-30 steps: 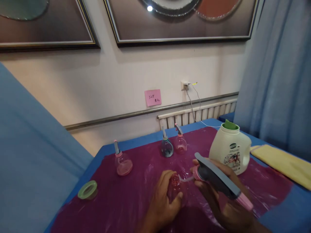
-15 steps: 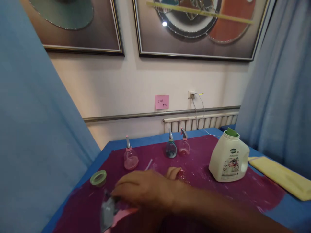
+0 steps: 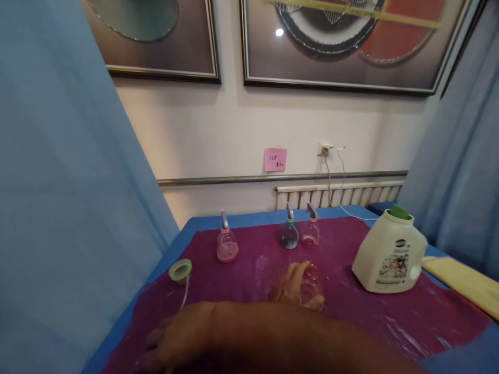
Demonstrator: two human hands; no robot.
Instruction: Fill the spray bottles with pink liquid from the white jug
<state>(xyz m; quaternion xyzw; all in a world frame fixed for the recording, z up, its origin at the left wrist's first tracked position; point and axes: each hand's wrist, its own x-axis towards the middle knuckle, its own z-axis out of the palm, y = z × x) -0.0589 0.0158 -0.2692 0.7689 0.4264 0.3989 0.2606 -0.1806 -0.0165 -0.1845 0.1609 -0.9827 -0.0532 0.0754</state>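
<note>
My left hand [image 3: 290, 285] is wrapped around a clear, pink-tinted bottle [image 3: 311, 285] whose mouth is uncovered. Low on the left is my right hand [image 3: 183, 337], blurred and palm down, its forearm crossing in front of the left one. A thin clear dip tube [image 3: 185, 293] sticks up from behind the right hand. The spray head is hidden, so I cannot tell whether that hand still grips it. Beyond the tube sits a round green lid or tub [image 3: 180, 270]. Behind are a spray bottle with pink liquid [image 3: 227, 247], a teal one [image 3: 289, 235] and another pink one [image 3: 311, 231].
A white jug [image 3: 390, 254] with something green in its mouth stands right, beside a folded yellow cloth [image 3: 463, 283]. Purple sheeting [image 3: 249, 275] covers the blue table. Blue curtains [image 3: 128, 208] flank both sides. On the wall are a pink note [image 3: 275, 159] and an outlet [image 3: 323, 150].
My right hand has moved left and down; the grey-and-pink spray head it held is out of sight. The tube now points up near the green lid. The whole view has shifted.
</note>
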